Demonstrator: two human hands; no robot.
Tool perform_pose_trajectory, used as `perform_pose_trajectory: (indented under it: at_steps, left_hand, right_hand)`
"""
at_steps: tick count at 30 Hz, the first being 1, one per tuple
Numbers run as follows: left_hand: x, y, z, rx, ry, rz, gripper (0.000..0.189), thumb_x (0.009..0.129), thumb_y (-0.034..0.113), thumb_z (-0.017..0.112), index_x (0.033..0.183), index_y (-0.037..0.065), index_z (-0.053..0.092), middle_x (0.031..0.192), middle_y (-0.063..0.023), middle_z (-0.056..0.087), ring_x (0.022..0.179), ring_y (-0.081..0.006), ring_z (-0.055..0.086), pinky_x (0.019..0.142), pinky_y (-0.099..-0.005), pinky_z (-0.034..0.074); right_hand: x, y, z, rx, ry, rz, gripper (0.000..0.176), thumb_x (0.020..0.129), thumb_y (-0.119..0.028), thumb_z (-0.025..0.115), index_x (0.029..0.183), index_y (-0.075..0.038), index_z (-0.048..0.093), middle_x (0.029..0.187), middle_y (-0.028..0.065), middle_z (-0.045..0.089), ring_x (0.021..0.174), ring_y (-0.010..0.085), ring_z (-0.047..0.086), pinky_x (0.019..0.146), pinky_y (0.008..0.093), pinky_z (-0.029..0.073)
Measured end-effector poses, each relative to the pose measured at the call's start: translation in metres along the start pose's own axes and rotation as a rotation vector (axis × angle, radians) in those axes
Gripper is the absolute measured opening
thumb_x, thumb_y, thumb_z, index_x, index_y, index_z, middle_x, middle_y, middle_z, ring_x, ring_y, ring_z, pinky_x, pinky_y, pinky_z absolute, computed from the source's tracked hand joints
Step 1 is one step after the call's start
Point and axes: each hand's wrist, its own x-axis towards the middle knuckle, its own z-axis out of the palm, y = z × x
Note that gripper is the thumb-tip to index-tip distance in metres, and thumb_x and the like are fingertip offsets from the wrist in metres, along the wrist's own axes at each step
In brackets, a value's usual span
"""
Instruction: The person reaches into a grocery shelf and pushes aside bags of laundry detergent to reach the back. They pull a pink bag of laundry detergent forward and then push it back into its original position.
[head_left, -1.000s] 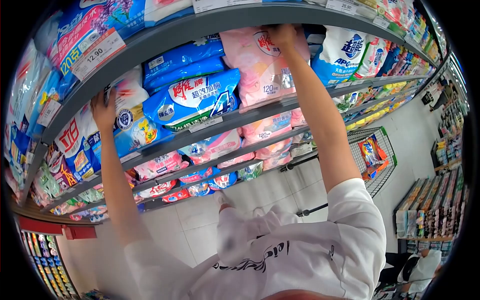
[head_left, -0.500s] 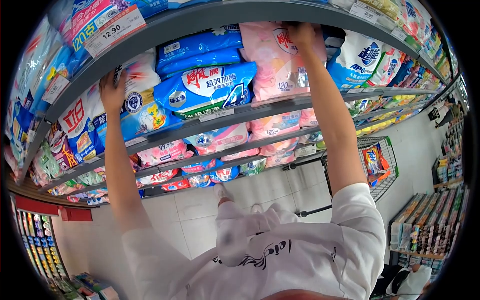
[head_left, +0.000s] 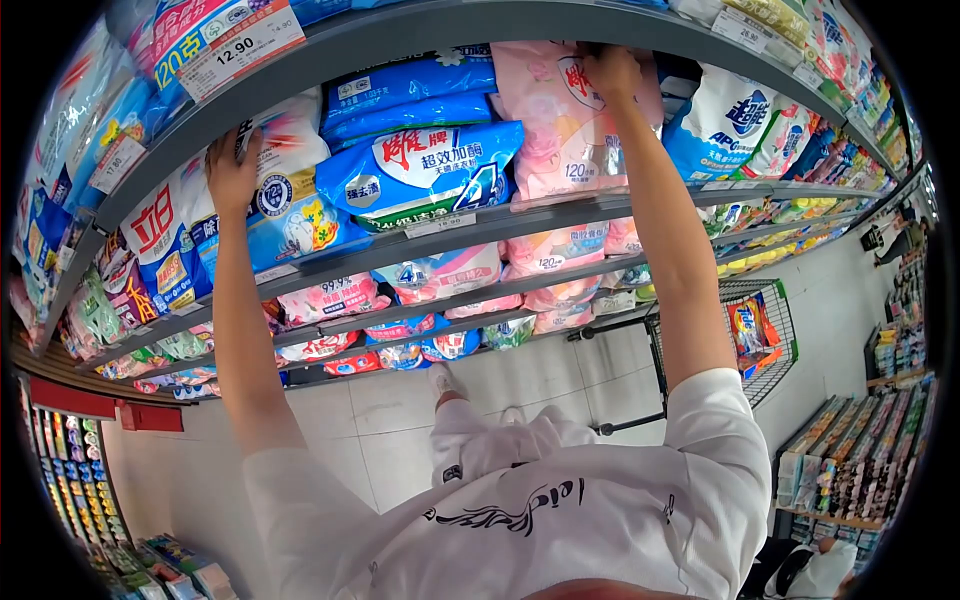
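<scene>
My right hand (head_left: 612,72) is up at the top of a pink bag of washing powder (head_left: 560,130), its fingers curled over the upper edge and their tips partly hidden. My left hand (head_left: 232,172) lies against a white-and-blue washing powder bag (head_left: 300,190), fingers extended and a little apart. Between my hands, a blue-and-white washing powder bag (head_left: 425,172) lies tilted on the same shelf, with blue bags (head_left: 410,95) stacked behind it.
Above runs a grey shelf edge (head_left: 400,32) with price tags. More bags fill the lower shelves (head_left: 440,285). A wire shopping cart (head_left: 780,345) holding an orange Tide bag (head_left: 750,328) stands at right on the tiled floor. Another person (head_left: 815,570) shows at lower right.
The view has shifted slightly, so the shelf and bags appear a little to the right. Both hands stay at the same bags.
</scene>
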Motion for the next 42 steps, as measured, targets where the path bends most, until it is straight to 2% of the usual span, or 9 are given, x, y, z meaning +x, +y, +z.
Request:
perform_pose_trajectory:
  at_steps: [8, 17, 26, 32, 35, 42]
  left_hand:
    - [-0.001, 0.004, -0.002, 0.007, 0.016, -0.005, 0.051, 0.090, 0.051, 0.051, 0.126, 0.015, 0.059, 0.132, -0.0102, 0.055, 0.126, -0.0330, 0.044, 0.108, -0.0430, 0.029]
    - [0.000, -0.001, 0.001, -0.026, 0.010, 0.016, 0.052, 0.090, 0.052, 0.051, 0.126, 0.015, 0.059, 0.132, -0.0109, 0.055, 0.126, -0.0327, 0.045, 0.109, -0.0427, 0.029]
    - [0.000, -0.001, 0.001, -0.017, -0.012, -0.021, 0.054, 0.090, 0.053, 0.050, 0.128, 0.015, 0.058, 0.133, -0.0113, 0.054, 0.128, -0.0320, 0.044, 0.110, -0.0412, 0.026]
    - [-0.001, 0.000, 0.001, -0.021, -0.004, -0.018, 0.053, 0.090, 0.051, 0.051, 0.127, 0.013, 0.059, 0.133, -0.0119, 0.054, 0.128, -0.0326, 0.044, 0.110, -0.0411, 0.027]
    - [0.000, 0.001, -0.001, -0.028, -0.007, -0.016, 0.052, 0.091, 0.050, 0.051, 0.126, 0.012, 0.060, 0.133, -0.0121, 0.054, 0.127, -0.0329, 0.044, 0.110, -0.0411, 0.027]
    - [0.000, 0.005, -0.004, -0.022, -0.021, -0.027, 0.053, 0.091, 0.051, 0.051, 0.127, 0.012, 0.059, 0.134, -0.0121, 0.053, 0.128, -0.0327, 0.043, 0.110, -0.0413, 0.027]
  right_hand:
    - [0.000, 0.004, 0.010, -0.042, 0.065, -0.036, 0.031, 0.073, -0.036, 0.064, 0.090, -0.010, 0.071, 0.090, 0.0214, 0.068, 0.082, 0.0402, 0.067, 0.073, 0.0463, 0.055]
    - [-0.002, 0.007, 0.012, -0.011, 0.110, -0.064, 0.029, 0.073, -0.032, 0.065, 0.091, -0.010, 0.070, 0.090, 0.0217, 0.068, 0.083, 0.0395, 0.067, 0.073, 0.0468, 0.055]
    - [-0.002, 0.004, 0.013, 0.007, 0.093, 0.011, 0.037, 0.074, -0.037, 0.065, 0.088, -0.002, 0.069, 0.090, 0.0245, 0.066, 0.082, 0.0404, 0.066, 0.072, 0.0464, 0.054]
    - [0.000, 0.008, 0.016, 0.064, 0.152, -0.044, 0.040, 0.076, -0.040, 0.065, 0.085, -0.001, 0.068, 0.088, 0.0245, 0.067, 0.078, 0.0412, 0.066, 0.070, 0.0472, 0.054]
    - [-0.003, 0.004, 0.011, 0.101, 0.148, -0.008, 0.039, 0.076, -0.039, 0.065, 0.083, -0.001, 0.068, 0.087, 0.0251, 0.066, 0.078, 0.0417, 0.066, 0.069, 0.0478, 0.054]
    - [-0.005, 0.001, 0.008, 0.147, 0.178, -0.016, 0.040, 0.078, -0.043, 0.065, 0.085, -0.004, 0.070, 0.086, 0.0248, 0.066, 0.078, 0.0430, 0.065, 0.069, 0.0490, 0.053]
